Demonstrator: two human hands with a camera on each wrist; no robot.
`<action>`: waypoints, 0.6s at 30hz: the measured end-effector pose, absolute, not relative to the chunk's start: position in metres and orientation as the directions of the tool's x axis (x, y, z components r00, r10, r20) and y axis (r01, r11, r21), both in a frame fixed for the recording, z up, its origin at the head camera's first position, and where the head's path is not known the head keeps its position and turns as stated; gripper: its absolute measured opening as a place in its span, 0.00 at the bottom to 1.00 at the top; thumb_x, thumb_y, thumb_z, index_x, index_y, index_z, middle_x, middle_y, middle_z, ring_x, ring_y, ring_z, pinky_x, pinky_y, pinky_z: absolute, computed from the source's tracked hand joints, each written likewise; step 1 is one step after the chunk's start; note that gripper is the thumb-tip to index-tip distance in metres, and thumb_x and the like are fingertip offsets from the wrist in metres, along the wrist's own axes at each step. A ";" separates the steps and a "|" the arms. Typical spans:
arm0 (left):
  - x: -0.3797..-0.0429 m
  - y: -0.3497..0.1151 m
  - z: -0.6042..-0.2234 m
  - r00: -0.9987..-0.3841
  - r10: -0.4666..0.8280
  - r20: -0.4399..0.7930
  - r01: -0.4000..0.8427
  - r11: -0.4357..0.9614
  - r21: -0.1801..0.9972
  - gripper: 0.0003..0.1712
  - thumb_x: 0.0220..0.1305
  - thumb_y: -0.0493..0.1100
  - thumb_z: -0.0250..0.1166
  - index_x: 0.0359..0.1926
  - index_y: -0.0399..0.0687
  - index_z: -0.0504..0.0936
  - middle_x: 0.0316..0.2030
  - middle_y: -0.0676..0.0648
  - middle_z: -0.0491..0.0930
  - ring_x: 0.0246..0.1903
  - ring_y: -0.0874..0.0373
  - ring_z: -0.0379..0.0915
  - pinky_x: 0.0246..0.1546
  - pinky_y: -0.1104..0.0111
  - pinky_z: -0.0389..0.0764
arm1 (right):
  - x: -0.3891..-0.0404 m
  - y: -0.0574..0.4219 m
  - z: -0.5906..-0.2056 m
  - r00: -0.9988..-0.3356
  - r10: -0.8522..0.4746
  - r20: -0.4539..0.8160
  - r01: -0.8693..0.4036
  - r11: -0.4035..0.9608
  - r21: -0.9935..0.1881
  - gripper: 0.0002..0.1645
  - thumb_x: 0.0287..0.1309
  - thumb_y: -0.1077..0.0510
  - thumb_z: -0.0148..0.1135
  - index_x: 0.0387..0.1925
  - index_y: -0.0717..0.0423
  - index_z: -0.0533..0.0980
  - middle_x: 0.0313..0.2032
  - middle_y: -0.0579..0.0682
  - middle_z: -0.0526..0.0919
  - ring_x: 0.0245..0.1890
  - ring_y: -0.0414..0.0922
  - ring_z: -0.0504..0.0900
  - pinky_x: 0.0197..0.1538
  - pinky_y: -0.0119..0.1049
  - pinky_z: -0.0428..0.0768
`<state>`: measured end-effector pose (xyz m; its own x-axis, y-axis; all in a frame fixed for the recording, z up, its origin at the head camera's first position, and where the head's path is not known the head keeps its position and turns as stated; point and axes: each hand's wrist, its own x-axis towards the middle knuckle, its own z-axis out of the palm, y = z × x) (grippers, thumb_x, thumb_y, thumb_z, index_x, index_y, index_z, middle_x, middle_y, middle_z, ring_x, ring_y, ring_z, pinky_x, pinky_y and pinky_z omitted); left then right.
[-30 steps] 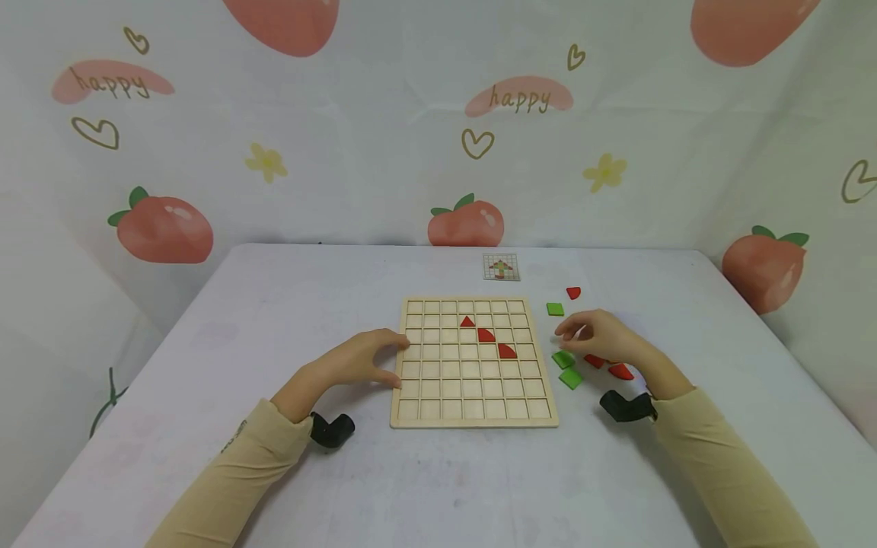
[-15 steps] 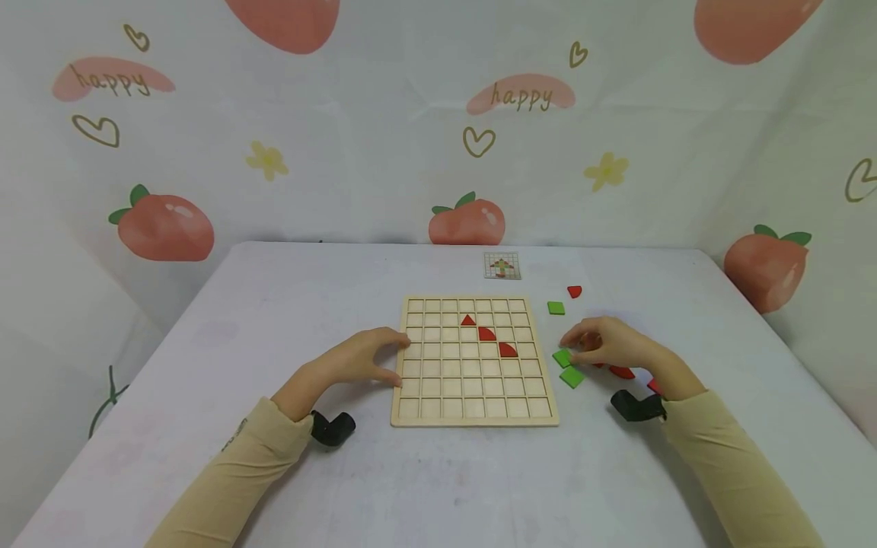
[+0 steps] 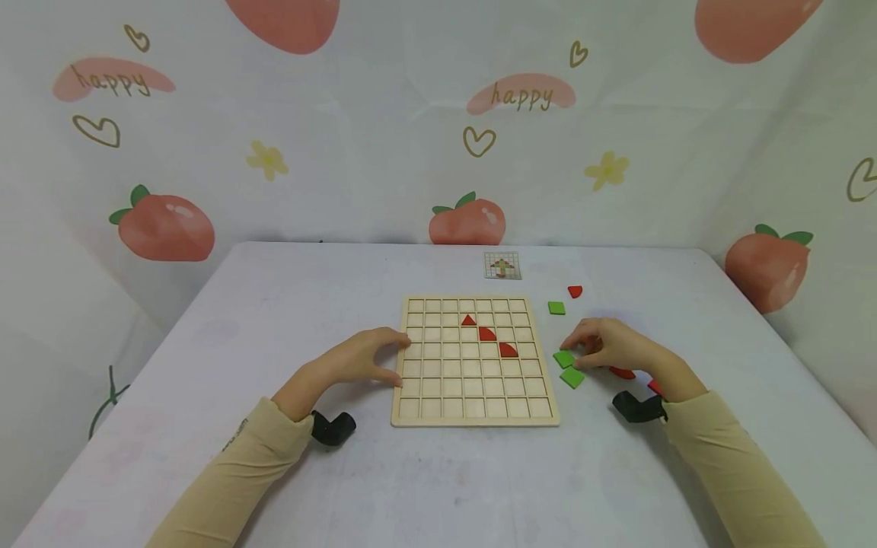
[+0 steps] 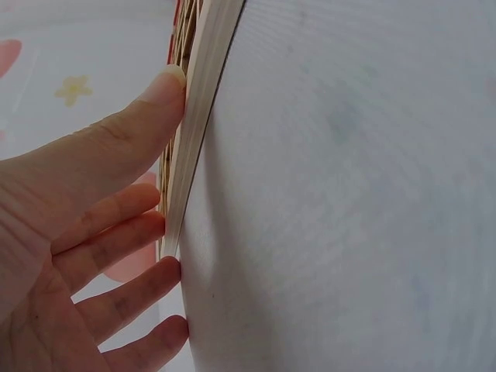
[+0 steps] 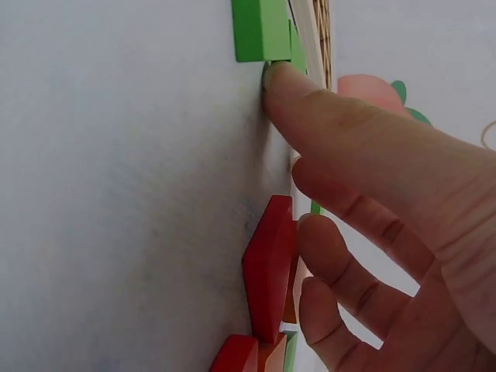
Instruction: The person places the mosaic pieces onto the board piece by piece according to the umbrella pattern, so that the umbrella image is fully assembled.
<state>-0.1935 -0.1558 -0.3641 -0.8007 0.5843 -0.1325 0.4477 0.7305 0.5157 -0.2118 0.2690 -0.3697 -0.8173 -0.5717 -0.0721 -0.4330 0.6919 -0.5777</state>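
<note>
Backdrop: we face a peach-print cloth (image 3: 384, 114) behind a pale surface (image 3: 425, 487).
Right hand: our right hand (image 3: 610, 344) is partly closed, thumb and forefinger at the edges of a green square tile (image 3: 564, 358); we cannot tell whether they pinch it.
Left hand: our left hand (image 3: 361, 356) spreads loosely, its thumb touching the board's left rim, with no grip round it.
Beside the tile: a second green square (image 3: 572, 377) sits just nearer us; red pieces (image 3: 621, 373) lie partly under our palm.
Grid board (image 3: 450, 368): it lies flat between our hands, bearing a red triangle (image 3: 468, 320) and two red quarter-circles, (image 3: 487, 334) and (image 3: 508, 350).
Beyond: a third green square (image 3: 556, 308), a loose red piece (image 3: 575, 291) and a pattern card (image 3: 502, 266).
Slip risk: the thin tile could skid if our fingertips catch only its edge.
Knock risk: crowded neighbours could shift under our curled fingers; a push from the left could slide the board.
</note>
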 end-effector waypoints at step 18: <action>-0.193 -0.155 -0.365 -0.805 0.578 -0.135 0.439 0.733 0.520 0.37 0.50 0.47 0.72 0.60 0.39 0.71 0.61 0.40 0.71 0.65 0.44 0.61 0.67 0.52 0.63 | -0.209 0.269 -0.373 -0.838 -0.546 -0.022 -0.455 0.719 -0.524 0.14 0.46 0.60 0.70 0.38 0.59 0.82 0.35 0.48 0.83 0.31 0.35 0.72 0.34 0.25 0.76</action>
<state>-0.1929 -0.1550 -0.3653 -0.8050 0.5777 -0.1350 0.4388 0.7330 0.5198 -0.2088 0.2685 -0.3729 -0.8375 -0.5460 -0.0217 -0.4554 0.7194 -0.5244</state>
